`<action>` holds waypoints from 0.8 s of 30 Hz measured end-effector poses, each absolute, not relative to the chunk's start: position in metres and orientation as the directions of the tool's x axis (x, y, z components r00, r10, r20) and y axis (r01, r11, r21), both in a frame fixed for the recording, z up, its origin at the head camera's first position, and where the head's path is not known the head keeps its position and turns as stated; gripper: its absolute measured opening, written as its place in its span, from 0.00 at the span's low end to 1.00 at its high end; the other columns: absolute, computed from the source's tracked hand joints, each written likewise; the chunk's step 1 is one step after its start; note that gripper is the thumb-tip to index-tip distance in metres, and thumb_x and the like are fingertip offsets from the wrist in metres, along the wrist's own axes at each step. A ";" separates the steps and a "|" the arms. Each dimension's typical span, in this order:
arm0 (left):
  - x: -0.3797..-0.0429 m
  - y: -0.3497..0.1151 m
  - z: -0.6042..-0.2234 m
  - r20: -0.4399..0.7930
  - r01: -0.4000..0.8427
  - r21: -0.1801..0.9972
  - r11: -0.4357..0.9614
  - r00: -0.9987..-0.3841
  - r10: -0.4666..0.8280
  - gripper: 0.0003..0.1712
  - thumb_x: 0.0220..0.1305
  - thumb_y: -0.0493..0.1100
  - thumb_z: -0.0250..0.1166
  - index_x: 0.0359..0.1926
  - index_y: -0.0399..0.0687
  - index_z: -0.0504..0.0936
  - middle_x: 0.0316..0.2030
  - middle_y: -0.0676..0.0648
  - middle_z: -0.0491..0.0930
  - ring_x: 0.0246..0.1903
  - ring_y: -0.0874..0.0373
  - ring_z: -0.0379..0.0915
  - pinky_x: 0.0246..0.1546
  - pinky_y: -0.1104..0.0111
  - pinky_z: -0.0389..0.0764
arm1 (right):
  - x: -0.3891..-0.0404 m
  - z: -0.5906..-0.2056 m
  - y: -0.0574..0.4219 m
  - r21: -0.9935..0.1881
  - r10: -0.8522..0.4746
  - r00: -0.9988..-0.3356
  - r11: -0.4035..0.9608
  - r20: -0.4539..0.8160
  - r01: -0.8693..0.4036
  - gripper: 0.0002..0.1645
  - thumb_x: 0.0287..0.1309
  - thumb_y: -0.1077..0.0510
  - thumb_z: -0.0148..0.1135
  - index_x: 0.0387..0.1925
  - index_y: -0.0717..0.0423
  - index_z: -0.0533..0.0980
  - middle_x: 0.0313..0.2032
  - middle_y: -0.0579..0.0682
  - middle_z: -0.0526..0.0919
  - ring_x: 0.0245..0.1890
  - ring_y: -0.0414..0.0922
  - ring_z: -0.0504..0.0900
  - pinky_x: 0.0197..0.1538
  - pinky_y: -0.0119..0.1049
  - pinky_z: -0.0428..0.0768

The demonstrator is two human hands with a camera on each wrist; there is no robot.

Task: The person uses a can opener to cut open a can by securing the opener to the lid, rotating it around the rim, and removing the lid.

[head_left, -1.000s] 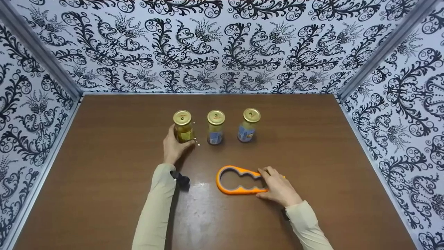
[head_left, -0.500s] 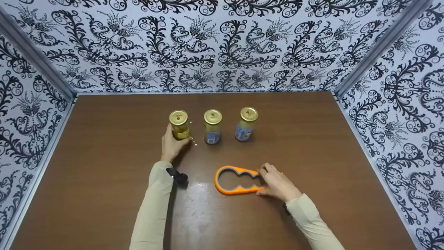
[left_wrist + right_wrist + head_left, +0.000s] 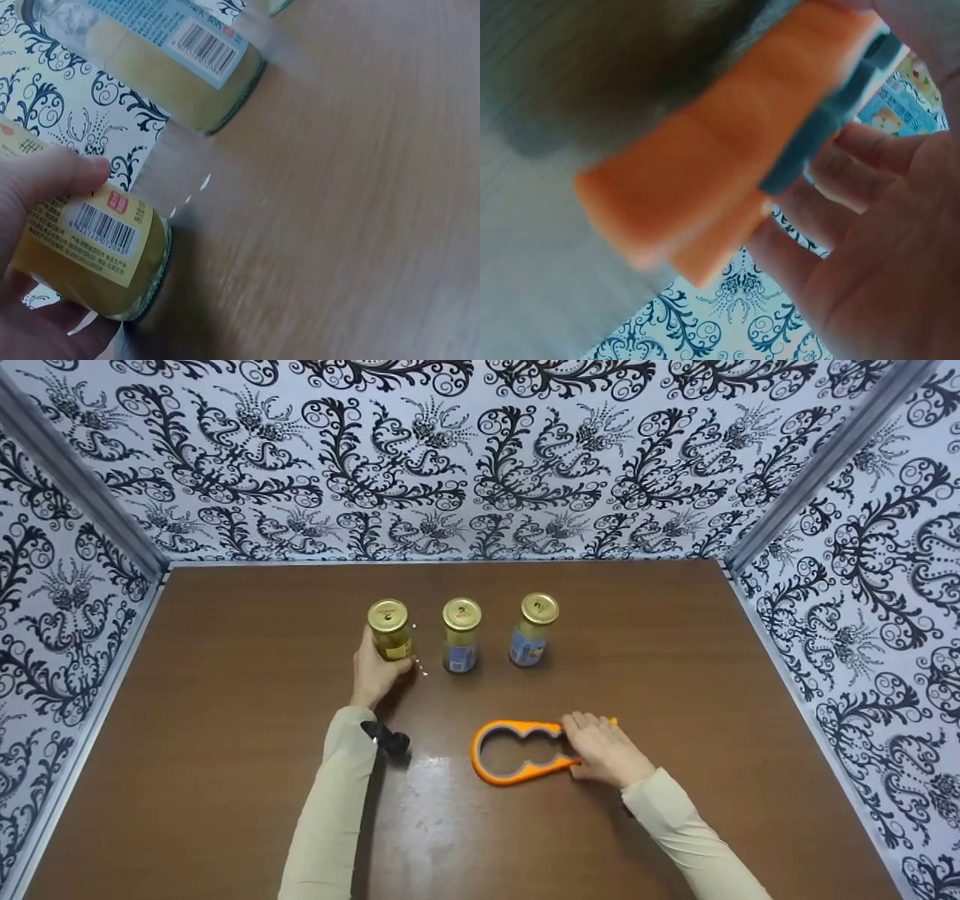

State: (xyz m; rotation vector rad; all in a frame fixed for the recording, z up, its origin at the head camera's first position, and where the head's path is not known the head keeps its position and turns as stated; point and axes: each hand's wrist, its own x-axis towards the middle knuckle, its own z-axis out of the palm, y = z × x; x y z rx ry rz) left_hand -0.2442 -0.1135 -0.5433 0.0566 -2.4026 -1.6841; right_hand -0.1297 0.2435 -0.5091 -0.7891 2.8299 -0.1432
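My left hand grips a glass jar with a yellow label and gold lid, the thumb lying across the label. In the head view this jar stands leftmost of three. My right hand holds an orange jar opener with a scalloped grey inner edge, its rounded loop pointing left. The right wrist view shows the opener's handle ends close up and blurred, between the thumb side and the fingers. The palm covers part of the handles in the head view.
Two upright jars with blue labels, a middle jar and a right jar, stand beside the held one. Small white specks lie on the brown table by the left jar. Patterned walls enclose the back and sides.
My right hand has closed more round the opener's handles, and the opener has turned slightly, its loop dipping toward me. The left hand stays on the jar; the view has shifted slightly.
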 end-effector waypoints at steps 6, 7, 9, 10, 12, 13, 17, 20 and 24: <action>-0.243 -0.114 -0.541 0.143 0.068 0.923 0.380 -0.974 -0.174 0.40 0.41 0.30 0.76 0.58 0.40 0.69 0.49 0.37 0.79 0.50 0.43 0.74 0.53 0.53 0.71 | -0.130 -0.516 0.246 -0.132 -0.536 -0.841 0.842 -0.079 -0.524 0.38 0.35 0.63 0.74 0.52 0.67 0.68 0.44 0.62 0.74 0.48 0.63 0.74 0.54 0.61 0.69; -0.243 -0.114 -0.540 0.140 0.062 0.921 0.383 -0.974 -0.179 0.40 0.40 0.31 0.77 0.57 0.40 0.70 0.49 0.38 0.79 0.50 0.43 0.74 0.53 0.53 0.71 | -0.130 -0.517 0.246 -0.151 -0.544 -0.837 0.833 -0.059 -0.532 0.39 0.35 0.63 0.75 0.52 0.68 0.68 0.43 0.61 0.74 0.47 0.62 0.73 0.53 0.61 0.69; -0.242 -0.116 -0.538 0.131 0.048 0.923 0.382 -0.972 -0.194 0.38 0.40 0.31 0.78 0.55 0.40 0.71 0.48 0.38 0.79 0.49 0.43 0.75 0.53 0.54 0.72 | -0.131 -0.517 0.248 -0.199 -0.559 -0.829 0.815 -0.026 -0.544 0.39 0.34 0.64 0.75 0.52 0.68 0.69 0.42 0.60 0.73 0.44 0.60 0.73 0.52 0.60 0.69; -0.241 -0.117 -0.537 0.124 0.039 0.925 0.379 -0.971 -0.204 0.38 0.39 0.32 0.78 0.54 0.40 0.72 0.48 0.37 0.80 0.49 0.43 0.75 0.52 0.54 0.72 | -0.131 -0.518 0.249 -0.223 -0.565 -0.825 0.806 -0.016 -0.548 0.40 0.33 0.64 0.75 0.53 0.69 0.69 0.41 0.60 0.73 0.43 0.60 0.72 0.51 0.60 0.69; -0.239 -0.119 -0.536 0.109 0.019 0.929 0.369 -0.969 -0.222 0.37 0.38 0.32 0.79 0.53 0.39 0.72 0.47 0.37 0.80 0.48 0.42 0.75 0.52 0.54 0.72 | -0.132 -0.518 0.250 -0.255 -0.565 -0.825 0.799 -0.010 -0.544 0.40 0.34 0.64 0.74 0.53 0.70 0.69 0.41 0.59 0.72 0.43 0.59 0.72 0.51 0.61 0.68; -0.238 -0.119 -0.535 0.099 0.010 0.931 0.364 -0.968 -0.229 0.37 0.38 0.32 0.79 0.52 0.39 0.72 0.47 0.37 0.80 0.48 0.42 0.75 0.52 0.54 0.72 | -0.132 -0.518 0.250 -0.260 -0.566 -0.825 0.797 -0.004 -0.545 0.39 0.34 0.64 0.73 0.53 0.70 0.69 0.41 0.59 0.72 0.42 0.59 0.71 0.50 0.59 0.69; -0.234 -0.122 -0.532 0.074 -0.019 0.930 0.367 -0.969 -0.237 0.36 0.38 0.31 0.78 0.51 0.39 0.72 0.47 0.36 0.80 0.49 0.42 0.74 0.54 0.54 0.71 | -0.135 -0.519 0.254 -0.249 -0.557 -0.830 0.801 0.024 -0.544 0.39 0.35 0.61 0.72 0.53 0.70 0.69 0.42 0.59 0.73 0.42 0.57 0.72 0.46 0.52 0.68; -0.231 -0.122 -0.530 0.062 -0.027 0.931 0.364 -0.971 -0.232 0.36 0.38 0.30 0.78 0.51 0.39 0.73 0.47 0.37 0.80 0.50 0.42 0.74 0.54 0.54 0.71 | -0.137 -0.519 0.257 -0.226 -0.548 -0.834 0.806 0.067 -0.547 0.40 0.35 0.58 0.72 0.53 0.70 0.70 0.42 0.59 0.74 0.41 0.55 0.72 0.44 0.48 0.68; -0.225 -0.121 -0.526 0.058 -0.028 0.937 0.348 -0.971 -0.233 0.35 0.38 0.29 0.77 0.51 0.39 0.73 0.46 0.37 0.80 0.49 0.42 0.75 0.54 0.54 0.71 | -0.141 -0.516 0.260 -0.205 -0.530 -0.837 0.811 0.140 -0.548 0.40 0.34 0.56 0.73 0.51 0.70 0.71 0.41 0.58 0.76 0.40 0.55 0.74 0.43 0.47 0.69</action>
